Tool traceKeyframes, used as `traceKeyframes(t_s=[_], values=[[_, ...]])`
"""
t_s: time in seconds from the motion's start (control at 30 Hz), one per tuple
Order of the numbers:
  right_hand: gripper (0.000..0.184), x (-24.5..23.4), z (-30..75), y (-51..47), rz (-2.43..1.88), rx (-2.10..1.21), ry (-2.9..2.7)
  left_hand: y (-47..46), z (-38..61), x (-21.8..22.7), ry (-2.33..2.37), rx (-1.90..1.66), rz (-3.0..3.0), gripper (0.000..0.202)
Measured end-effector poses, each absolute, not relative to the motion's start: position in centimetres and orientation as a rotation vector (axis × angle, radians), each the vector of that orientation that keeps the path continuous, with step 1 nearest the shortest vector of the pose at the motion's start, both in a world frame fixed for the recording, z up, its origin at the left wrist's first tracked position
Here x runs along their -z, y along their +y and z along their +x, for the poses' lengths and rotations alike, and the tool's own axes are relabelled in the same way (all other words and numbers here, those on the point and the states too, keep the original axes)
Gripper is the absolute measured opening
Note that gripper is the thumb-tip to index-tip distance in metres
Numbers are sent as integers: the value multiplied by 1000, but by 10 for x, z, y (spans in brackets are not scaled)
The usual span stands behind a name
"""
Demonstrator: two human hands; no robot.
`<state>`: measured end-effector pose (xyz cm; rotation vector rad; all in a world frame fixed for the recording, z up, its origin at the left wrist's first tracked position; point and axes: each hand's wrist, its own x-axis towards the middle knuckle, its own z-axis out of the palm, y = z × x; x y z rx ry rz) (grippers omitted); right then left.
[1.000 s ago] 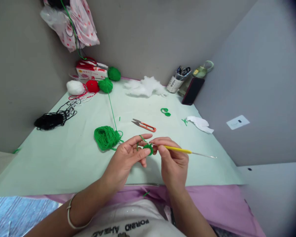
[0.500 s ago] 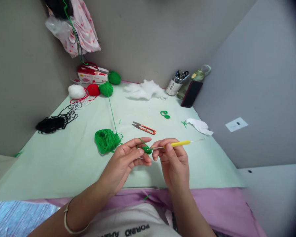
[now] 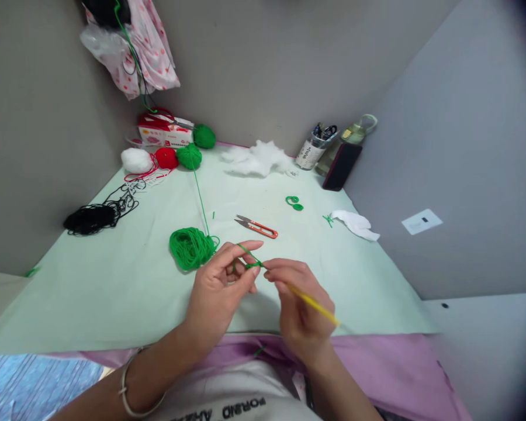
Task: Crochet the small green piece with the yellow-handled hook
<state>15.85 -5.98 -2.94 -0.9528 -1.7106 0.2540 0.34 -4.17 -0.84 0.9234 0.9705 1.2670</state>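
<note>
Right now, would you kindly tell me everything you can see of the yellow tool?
The yellow tool is slim, straight and plastic-looking. It rests in the grip of the right hand, slanting down toward the picture's lower right, where one end sticks out, blurred. Its other end, near the green piece, cannot be made out.

The left hand (image 3: pixel 219 289) is pinching green crochet work (image 3: pixel 252 265), the right hand (image 3: pixel 301 316) is gripping a yellow hook (image 3: pixel 314 303), and orange snips (image 3: pixel 251 224) are lying beyond.
</note>
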Motion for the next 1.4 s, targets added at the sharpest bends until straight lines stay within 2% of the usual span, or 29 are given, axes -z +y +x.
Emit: traceKeyframes(t_s=[0.1, 0.17, 0.33, 0.4, 0.67, 0.83, 0.97, 1.07, 1.2, 1.4], values=[[37, 43, 159, -60, -996, 76, -1818, -41, 5, 8, 902, -1219, 800, 37], [34, 44, 159, -58, -993, 84, -1735, -38, 4, 9, 780, -1083, 629, 40], [20, 25, 161, -52, -945, -509, -1384, -33, 0, 6, 671, -1013, 485, 38], [18, 20, 161, -51, -930, -616, -1341, -34, 1, 5, 704, -1051, 538, 41], [17, 20, 160, -57, -934, -553, -1345, -35, -2, 9, 820, -1150, 712, 38], [16, 18, 162, -55, -888, -852, -1218, -38, 1, 6, 780, -1160, 670, 42], [15, 20, 161, -54, -924, -728, -1322, -40, 6, 8, 687, -1066, 712, 31], [16, 22, 161, -54, -894, -708, -1379, -39, 6, 9, 687, -1079, 685, 37], [14, 21, 164, -50, -786, -892, -1263, -34, -1, 8, 670, -983, 623, 52], [25, 10, 174, -45, -840, -1312, -930, -28, -7, 13, 429, -718, 602, 47]])
